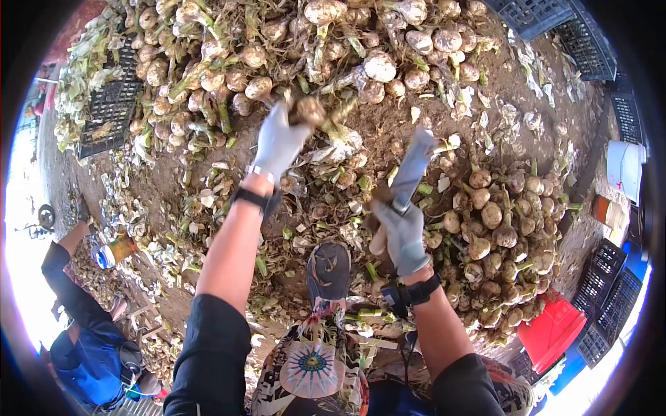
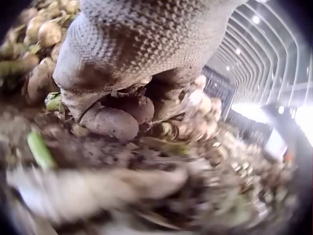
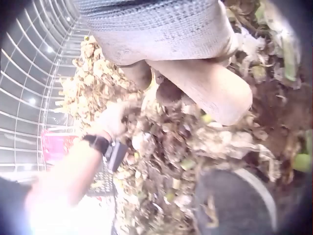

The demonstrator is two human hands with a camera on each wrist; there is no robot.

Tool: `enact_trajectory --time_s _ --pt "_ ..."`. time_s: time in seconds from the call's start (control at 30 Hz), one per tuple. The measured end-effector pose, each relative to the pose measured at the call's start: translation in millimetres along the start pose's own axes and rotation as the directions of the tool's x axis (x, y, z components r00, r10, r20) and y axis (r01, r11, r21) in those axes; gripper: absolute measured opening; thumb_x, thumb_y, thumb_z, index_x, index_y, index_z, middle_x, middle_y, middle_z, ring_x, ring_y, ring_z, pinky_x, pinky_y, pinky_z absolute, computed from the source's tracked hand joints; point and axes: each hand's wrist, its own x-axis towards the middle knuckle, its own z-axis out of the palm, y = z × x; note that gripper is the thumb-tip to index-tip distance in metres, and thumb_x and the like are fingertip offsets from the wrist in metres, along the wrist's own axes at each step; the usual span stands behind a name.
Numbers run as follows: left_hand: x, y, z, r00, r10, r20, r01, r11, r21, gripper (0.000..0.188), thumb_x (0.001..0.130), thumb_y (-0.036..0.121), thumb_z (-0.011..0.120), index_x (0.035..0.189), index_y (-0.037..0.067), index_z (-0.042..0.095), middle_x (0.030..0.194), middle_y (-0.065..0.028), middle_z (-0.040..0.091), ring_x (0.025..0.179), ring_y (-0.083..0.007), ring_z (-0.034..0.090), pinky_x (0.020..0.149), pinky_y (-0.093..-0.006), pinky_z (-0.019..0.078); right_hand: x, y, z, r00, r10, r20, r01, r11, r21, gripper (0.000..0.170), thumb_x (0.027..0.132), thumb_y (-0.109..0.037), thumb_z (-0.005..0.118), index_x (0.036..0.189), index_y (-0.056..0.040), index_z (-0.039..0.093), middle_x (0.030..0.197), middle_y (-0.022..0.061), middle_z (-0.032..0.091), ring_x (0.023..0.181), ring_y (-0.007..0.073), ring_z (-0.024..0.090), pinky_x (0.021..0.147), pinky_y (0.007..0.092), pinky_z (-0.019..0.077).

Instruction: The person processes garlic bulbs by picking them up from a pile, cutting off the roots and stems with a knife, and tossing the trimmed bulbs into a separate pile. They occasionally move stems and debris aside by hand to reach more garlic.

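Observation:
My gloved left hand (image 1: 281,142) grips a garlic bulb (image 1: 310,111) at the near edge of a big heap, its stalk pointing right and blurred. In the left wrist view the curled fingers (image 2: 110,122) are close over the littered ground, and most of the bulb is hidden. On the other side, my gloved right hand (image 1: 404,236) holds a broad-bladed knife (image 1: 413,166) by its handle, blade angled up and away. The right wrist view shows that glove's thumb (image 3: 210,93), with the knife hidden. A pile of trimmed garlic bulbs (image 1: 492,236) lies right of this hand.
The heap of garlic with stalks (image 1: 257,55) spreads across the far side. Cut stalks and skins litter the soil around my shoe (image 1: 329,270). Black crates (image 1: 600,298), a red bucket (image 1: 551,331) and a white bucket (image 1: 624,170) stand right. Another person (image 1: 90,353) sits lower left.

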Motion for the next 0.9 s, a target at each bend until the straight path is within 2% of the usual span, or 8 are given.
enact_trajectory --time_s 0.1,0.17,0.2,0.23,0.33,0.4,0.5,0.9 --pt "-87.2 12.4 1.0 0.968 0.032 0.25 0.089 0.886 -0.455 0.062 0.078 0.002 0.076 0.135 0.004 0.052 0.114 -0.0114 0.066 0.095 -0.0188 0.067 0.085 -0.0322 0.0562 -5.2 -22.8 20.8 0.984 -0.181 -0.007 0.17 0.909 0.38 0.03 0.088 -0.009 0.076 0.114 0.0035 0.069 0.102 0.0088 0.072 0.085 0.0155 0.069 0.08 0.0264 0.0549" --pt "-116.3 3.1 10.4 0.913 0.274 0.301 -0.198 0.945 -0.259 0.062 0.079 -0.004 0.07 0.137 0.003 0.049 0.114 -0.0056 0.064 0.093 -0.0151 0.064 0.086 -0.0298 0.0532 -6.7 -34.7 33.1 0.972 -0.232 0.028 0.215 0.936 0.277 0.033 0.086 -0.011 0.079 0.114 0.0036 0.07 0.1 0.0063 0.072 0.085 0.0123 0.068 0.078 0.0243 0.0542" --pt "-127.1 1.2 20.6 0.913 0.253 0.319 0.047 0.713 -0.699 0.064 0.08 -0.005 0.068 0.14 0.002 0.046 0.115 -0.0016 0.061 0.101 -0.0117 0.059 0.091 -0.0274 0.0496 -7.8 -34.9 38.2 0.965 -0.261 0.039 0.251 0.954 0.162 0.037 0.085 -0.01 0.08 0.118 0.0028 0.069 0.1 0.0052 0.073 0.086 0.01 0.067 0.077 0.0235 0.0538" --pt "-129.5 -3.9 18.0 0.914 0.238 0.33 0.043 0.749 -0.661 0.065 0.082 -0.003 0.067 0.142 0.0 0.043 0.12 -0.002 0.058 0.111 -0.0116 0.055 0.096 -0.0278 0.0468 -14.4 -40.9 36.6 0.987 -0.154 0.049 0.156 0.987 -0.036 0.036 0.085 -0.01 0.08 0.118 0.001 0.07 0.101 0.0045 0.073 0.085 0.0081 0.066 0.075 0.0237 0.0537" --pt "-135.3 -11.0 8.2 0.926 0.166 0.339 0.169 0.62 -0.766 0.064 0.085 0.007 0.073 0.142 -0.001 0.044 0.123 -0.0048 0.058 0.117 -0.0133 0.053 0.099 -0.031 0.0466 -22.6 -37.1 33.1 0.9 -0.422 0.114 0.436 0.885 -0.165 0.027 0.085 -0.012 0.078 0.11 -0.0035 0.072 0.095 0.0062 0.075 0.079 0.012 0.068 0.071 0.0259 0.0542" --pt "-136.1 -14.9 5.4 0.93 0.289 0.225 -0.052 0.712 -0.7 0.067 0.084 0.0 0.072 0.143 -0.002 0.042 0.127 -0.006 0.058 0.112 -0.0139 0.057 0.098 -0.0293 0.0475 -33.9 -40.7 27.1 0.738 -0.627 0.251 0.54 0.324 -0.777 0.02 0.083 -0.013 0.072 0.102 -0.0084 0.071 0.084 0.007 0.07 0.074 0.0213 0.069 0.067 0.0326 0.0542" --pt "-147.1 -15.4 4.1 0.902 0.38 0.204 -0.17 0.749 -0.641 0.071 0.084 0.004 0.076 0.145 -0.002 0.04 0.132 -0.0084 0.057 0.115 -0.0153 0.058 0.098 -0.0295 0.0486 -47.9 -40.7 30.3 0.672 -0.622 0.402 0.503 -0.015 -0.864 0.019 0.08 -0.014 0.067 0.099 -0.0121 0.067 0.08 0.0081 0.064 0.075 0.0278 0.068 0.065 0.0395 0.0528" --pt "-156.2 -37.5 10.0 0.908 0.359 0.214 -0.098 0.681 -0.725 0.079 0.086 0.028 0.08 0.145 -0.008 0.041 0.13 -0.0116 0.061 0.114 -0.0165 0.06 0.1 -0.0349 0.0501 -57.6 -24.6 32.4 0.716 -0.609 0.342 0.459 0.041 -0.887 0.016 0.078 -0.013 0.065 0.094 -0.0128 0.065 0.081 0.0071 0.063 0.072 0.0308 0.066 0.063 0.0424 0.0519"
